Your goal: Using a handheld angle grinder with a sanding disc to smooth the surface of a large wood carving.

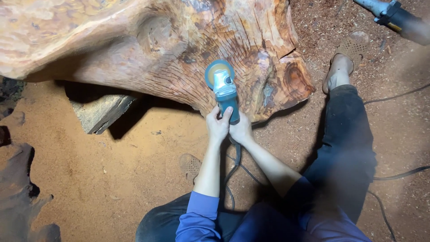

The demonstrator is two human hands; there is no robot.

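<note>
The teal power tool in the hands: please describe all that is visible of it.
The teal handheld grinder with a round yellowish sanding disc has a silver-grey head and a plastic-looking body. It points away from the person, disc against the large reddish carved wood trunk. The left hand and right hand grip its rear; a dark cord trails below.

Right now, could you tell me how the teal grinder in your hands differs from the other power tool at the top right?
The teal grinder is gripped by both hands against the wood slab; the other power tool lies unheld on the sawdust floor. The grinder shows whole; the other is cropped and greyer.
</note>
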